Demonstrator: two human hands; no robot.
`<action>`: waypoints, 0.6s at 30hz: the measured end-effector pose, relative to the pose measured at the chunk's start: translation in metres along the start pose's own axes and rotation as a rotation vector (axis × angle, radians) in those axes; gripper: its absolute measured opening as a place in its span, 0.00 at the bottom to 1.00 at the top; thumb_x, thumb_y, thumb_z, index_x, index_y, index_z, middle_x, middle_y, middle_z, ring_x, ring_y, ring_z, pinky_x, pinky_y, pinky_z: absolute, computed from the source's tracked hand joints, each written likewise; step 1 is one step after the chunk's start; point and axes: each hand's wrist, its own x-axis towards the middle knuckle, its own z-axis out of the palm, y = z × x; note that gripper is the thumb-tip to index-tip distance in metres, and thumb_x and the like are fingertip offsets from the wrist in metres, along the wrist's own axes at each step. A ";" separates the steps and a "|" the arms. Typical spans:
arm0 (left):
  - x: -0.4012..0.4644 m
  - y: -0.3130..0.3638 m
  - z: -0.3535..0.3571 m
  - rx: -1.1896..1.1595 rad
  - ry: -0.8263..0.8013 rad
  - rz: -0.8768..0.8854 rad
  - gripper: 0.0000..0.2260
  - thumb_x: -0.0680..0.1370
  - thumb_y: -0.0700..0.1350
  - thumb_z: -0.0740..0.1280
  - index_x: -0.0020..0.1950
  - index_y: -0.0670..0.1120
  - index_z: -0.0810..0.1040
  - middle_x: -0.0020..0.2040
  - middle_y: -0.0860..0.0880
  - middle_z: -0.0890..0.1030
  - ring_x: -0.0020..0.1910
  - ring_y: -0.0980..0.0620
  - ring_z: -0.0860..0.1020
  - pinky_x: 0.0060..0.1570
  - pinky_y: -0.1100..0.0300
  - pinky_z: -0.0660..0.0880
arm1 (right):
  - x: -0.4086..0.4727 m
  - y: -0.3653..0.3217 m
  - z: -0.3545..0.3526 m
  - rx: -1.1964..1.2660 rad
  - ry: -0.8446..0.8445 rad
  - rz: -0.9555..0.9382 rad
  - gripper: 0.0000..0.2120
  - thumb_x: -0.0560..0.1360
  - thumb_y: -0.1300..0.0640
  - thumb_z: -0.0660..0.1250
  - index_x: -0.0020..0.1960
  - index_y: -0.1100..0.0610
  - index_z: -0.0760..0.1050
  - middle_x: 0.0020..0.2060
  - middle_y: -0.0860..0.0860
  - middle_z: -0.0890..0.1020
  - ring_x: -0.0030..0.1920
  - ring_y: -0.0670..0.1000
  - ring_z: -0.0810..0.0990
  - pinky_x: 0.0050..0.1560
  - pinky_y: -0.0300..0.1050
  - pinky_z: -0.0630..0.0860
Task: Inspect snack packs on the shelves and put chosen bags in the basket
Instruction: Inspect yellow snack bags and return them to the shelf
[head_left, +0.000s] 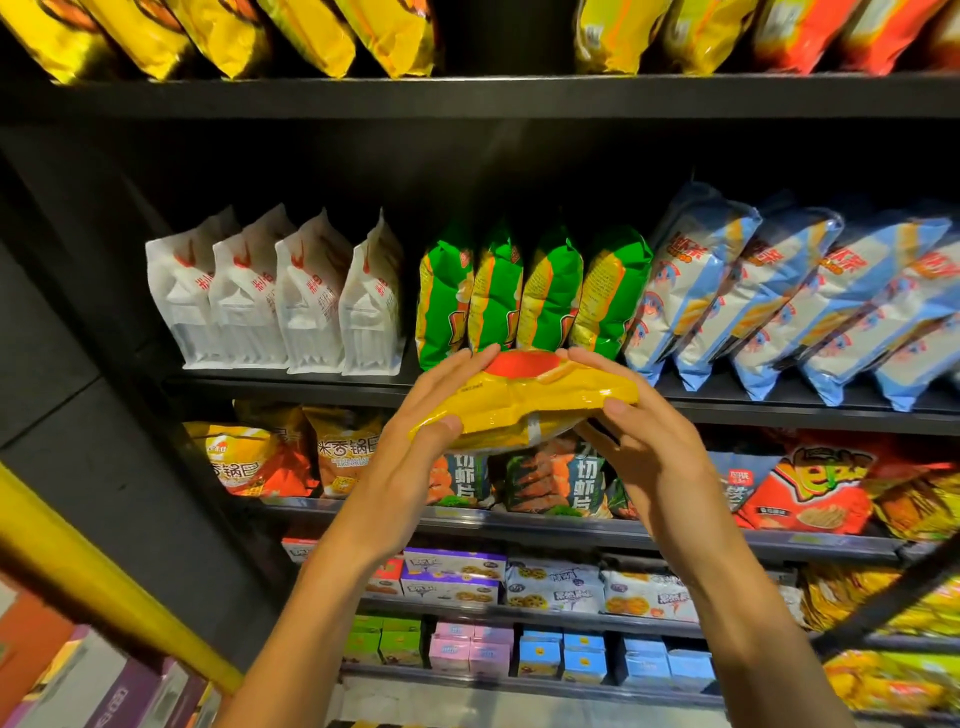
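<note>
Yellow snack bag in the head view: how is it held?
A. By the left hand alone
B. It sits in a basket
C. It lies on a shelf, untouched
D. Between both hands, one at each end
D: the left hand and the right hand grip opposite ends of the yellow snack bag in front of the shelves.

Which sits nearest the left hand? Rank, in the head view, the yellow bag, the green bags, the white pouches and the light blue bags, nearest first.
Measured from the left hand:
1. Yellow bag: gripped by it, at centre.
2. Green bags: on the shelf just above the fingertips.
3. White pouches: same shelf, off to the left.
4. Light blue bags: same shelf, far right, beyond the right hand.
</note>
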 end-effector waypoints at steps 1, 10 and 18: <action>0.000 0.001 -0.001 0.004 -0.014 0.013 0.26 0.80 0.54 0.55 0.79 0.58 0.68 0.80 0.51 0.66 0.81 0.47 0.61 0.77 0.35 0.57 | 0.000 0.000 0.001 0.011 -0.013 -0.002 0.22 0.79 0.54 0.61 0.72 0.54 0.75 0.65 0.49 0.83 0.68 0.50 0.79 0.71 0.53 0.71; 0.014 0.019 -0.021 0.497 0.002 0.373 0.29 0.79 0.52 0.60 0.80 0.45 0.66 0.84 0.46 0.54 0.84 0.41 0.47 0.79 0.34 0.55 | 0.033 -0.033 -0.011 0.014 -0.115 0.260 0.32 0.76 0.32 0.64 0.75 0.46 0.71 0.68 0.51 0.81 0.67 0.54 0.80 0.74 0.66 0.68; 0.045 0.051 -0.052 0.573 -0.015 0.542 0.33 0.82 0.59 0.62 0.81 0.42 0.60 0.85 0.44 0.44 0.84 0.42 0.43 0.81 0.45 0.52 | 0.067 -0.063 0.001 -0.236 -0.149 0.006 0.26 0.77 0.59 0.71 0.72 0.45 0.72 0.55 0.46 0.87 0.59 0.44 0.84 0.62 0.42 0.80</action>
